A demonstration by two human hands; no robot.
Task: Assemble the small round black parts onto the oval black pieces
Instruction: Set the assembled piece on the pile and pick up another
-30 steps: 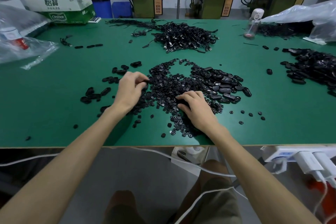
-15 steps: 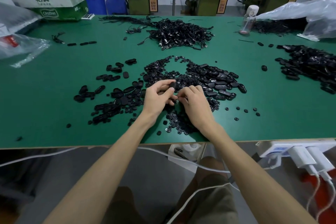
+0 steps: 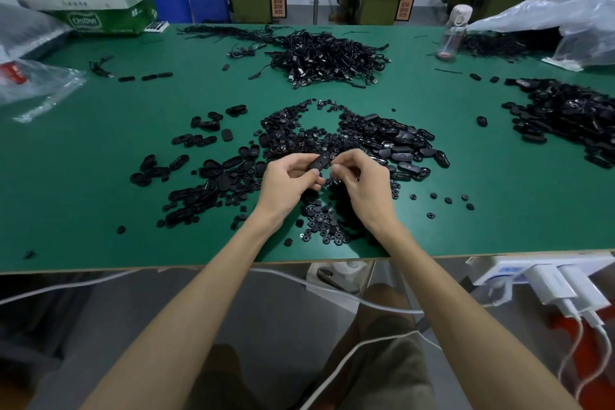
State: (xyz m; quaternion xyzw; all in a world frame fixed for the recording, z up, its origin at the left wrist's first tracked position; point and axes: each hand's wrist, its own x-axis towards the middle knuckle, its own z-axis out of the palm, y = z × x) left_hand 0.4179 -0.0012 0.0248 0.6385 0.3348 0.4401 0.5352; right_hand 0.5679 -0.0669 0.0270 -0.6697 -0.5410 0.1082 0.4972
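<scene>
The green table [image 3: 100, 176] bore a central heap [image 3: 332, 136] of unjoined round parts and oval pieces; most assembly apparently remained. Above the heap's near side the left hand [image 3: 289, 180] gripped one oval piece [image 3: 319, 161], the right hand's [image 3: 362, 183] curled fingers meeting it, contents indiscernible.

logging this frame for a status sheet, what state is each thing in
left hand, grips oval black piece
oval black piece, held above the table, tilted
right hand, fingertips pinch the piece's far end; any round part hidden
small round parts, loose heap on table
bottle, upright
chargers, plugged into power strip
</scene>
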